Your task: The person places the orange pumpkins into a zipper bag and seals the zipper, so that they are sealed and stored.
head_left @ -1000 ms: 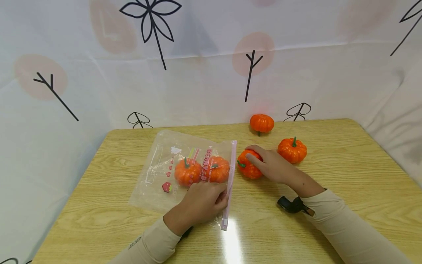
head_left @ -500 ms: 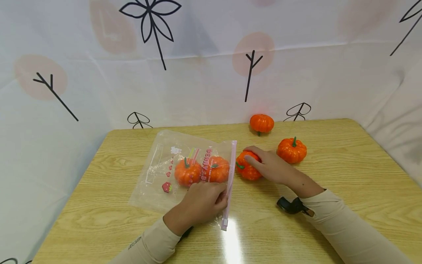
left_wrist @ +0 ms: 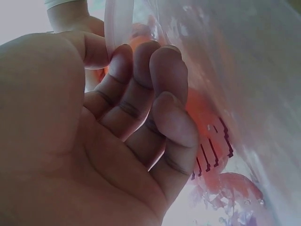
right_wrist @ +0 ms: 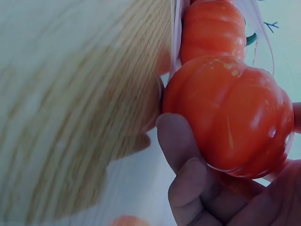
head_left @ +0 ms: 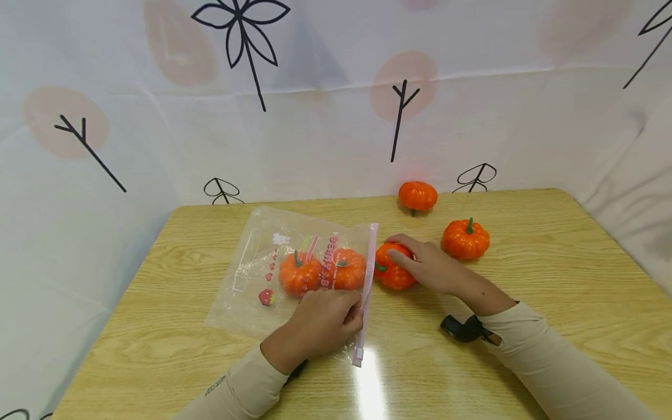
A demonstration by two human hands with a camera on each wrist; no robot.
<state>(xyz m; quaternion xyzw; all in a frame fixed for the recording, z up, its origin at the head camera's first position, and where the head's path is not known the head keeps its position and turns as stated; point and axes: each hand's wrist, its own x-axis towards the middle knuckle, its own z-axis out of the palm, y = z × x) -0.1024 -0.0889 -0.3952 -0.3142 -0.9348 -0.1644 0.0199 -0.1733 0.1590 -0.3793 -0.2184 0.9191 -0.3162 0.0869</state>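
Well, right hand (head_left: 431, 265) grips glossy ribbed pumpkin (head_left: 395, 276); left hand (head_left: 324, 324) pinches clear plastic bag (head_left: 238, 300).

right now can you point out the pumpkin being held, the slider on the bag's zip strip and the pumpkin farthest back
Held pumpkin (right_wrist: 228, 115): right wrist view, on its ribbed side
Zip slider (head_left: 359, 353): head view, on its pale body
Farthest pumpkin (head_left: 417, 196): head view, middle of its side

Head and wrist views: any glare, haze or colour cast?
Head: bright glare streak on the table's near part; left wrist: hazy and backlit, bag looks milky, left hand shaded; right wrist: cool bluish cast, small highlights on the held pumpkin.
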